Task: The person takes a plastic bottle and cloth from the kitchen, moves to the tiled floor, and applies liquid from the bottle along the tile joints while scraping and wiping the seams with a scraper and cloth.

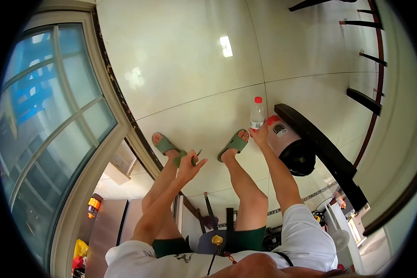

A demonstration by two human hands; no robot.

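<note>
My right hand (pixel 259 135) is closed around the lower part of a clear plastic bottle (pixel 257 114). The bottle stands upright in view, with a red cap at its top and a pale label near my fingers. Its contents are hard to make out. My left hand (pixel 190 167) is closed in front of my left shin, near the heel of a green slipper (pixel 164 144). A thin, dark, pointed thing (pixel 199 152) sticks out of the left fist; the rest of it is hidden by the fingers. Another green slipper (pixel 234 143) is on my right foot.
A pink and black cylindrical container (pixel 289 139) lies beside my right forearm, against a dark wooden leg (pixel 319 150). A glazed door (pixel 55 116) stands on the left. Pale floor tiles (pixel 180 60) stretch ahead, with dark furniture legs (pixel 363 101) at the right.
</note>
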